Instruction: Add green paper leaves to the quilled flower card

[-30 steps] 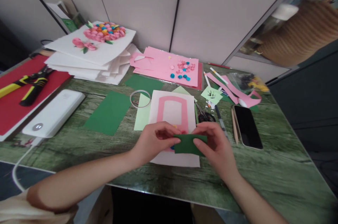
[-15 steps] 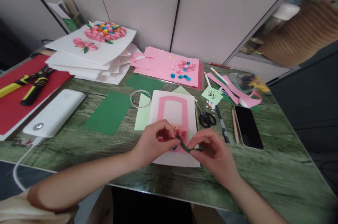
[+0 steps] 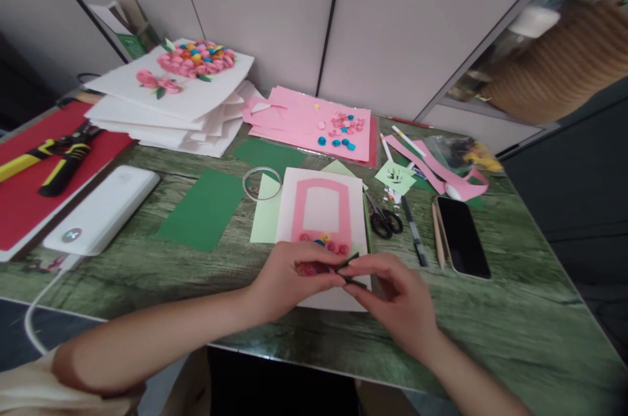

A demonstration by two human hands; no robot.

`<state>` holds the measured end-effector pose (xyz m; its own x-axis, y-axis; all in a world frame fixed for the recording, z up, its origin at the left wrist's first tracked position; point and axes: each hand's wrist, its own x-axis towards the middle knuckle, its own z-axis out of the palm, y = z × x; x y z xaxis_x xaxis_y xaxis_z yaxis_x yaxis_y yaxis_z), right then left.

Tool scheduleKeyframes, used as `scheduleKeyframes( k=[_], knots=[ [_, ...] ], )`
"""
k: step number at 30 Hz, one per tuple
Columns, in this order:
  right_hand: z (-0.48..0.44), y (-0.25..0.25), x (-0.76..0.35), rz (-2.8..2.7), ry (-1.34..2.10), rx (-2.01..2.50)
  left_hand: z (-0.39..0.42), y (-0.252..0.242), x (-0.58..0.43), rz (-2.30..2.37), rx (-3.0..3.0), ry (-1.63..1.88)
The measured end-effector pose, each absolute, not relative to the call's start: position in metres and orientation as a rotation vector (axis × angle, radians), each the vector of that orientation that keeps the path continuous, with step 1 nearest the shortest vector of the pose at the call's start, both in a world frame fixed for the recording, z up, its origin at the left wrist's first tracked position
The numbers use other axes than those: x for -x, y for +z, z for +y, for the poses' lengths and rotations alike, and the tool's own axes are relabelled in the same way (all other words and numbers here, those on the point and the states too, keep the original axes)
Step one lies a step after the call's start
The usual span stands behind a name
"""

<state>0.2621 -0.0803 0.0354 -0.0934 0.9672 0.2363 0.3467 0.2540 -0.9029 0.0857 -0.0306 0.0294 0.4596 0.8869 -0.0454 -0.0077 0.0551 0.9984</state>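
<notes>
My left hand [image 3: 299, 275] and my right hand [image 3: 392, 288] meet over the lower part of a white sheet, both closed on a small dark green paper strip [image 3: 349, 261]. The strip looks folded, with two ends sticking out at my right fingertips. Beneath them lies the white sheet [image 3: 318, 303], with a pink paper basket shape [image 3: 300, 207] on it that has a tall handle. Small rolled paper flowers [image 3: 331, 246] in pink, yellow and blue sit along the basket's upper edge. My hands cover most of the basket's lower part.
Black scissors [image 3: 385, 222], a pen [image 3: 415, 233] and a phone [image 3: 462, 237] lie to the right. Green paper [image 3: 201, 210], a metal ring [image 3: 261, 184] and a white power bank [image 3: 103, 210] are on the left. Pink sheets [image 3: 294, 121] and a finished flower picture [image 3: 216, 90] stand behind.
Both hands have drawn closer together, my left turning flatter and slightly lower. The green strip went from stretched out to folded between the fingertips, and more flowers show above my hands.
</notes>
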Motion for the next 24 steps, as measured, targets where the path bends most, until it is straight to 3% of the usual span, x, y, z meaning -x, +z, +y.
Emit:
scheduleKeyframes(
  k=[24],
  knots=[
    [-0.071, 0.039, -0.271, -1.693, 0.706, 1.237, -0.028, 0.033, -0.083, 0.847, -1.565, 0.985]
  ],
)
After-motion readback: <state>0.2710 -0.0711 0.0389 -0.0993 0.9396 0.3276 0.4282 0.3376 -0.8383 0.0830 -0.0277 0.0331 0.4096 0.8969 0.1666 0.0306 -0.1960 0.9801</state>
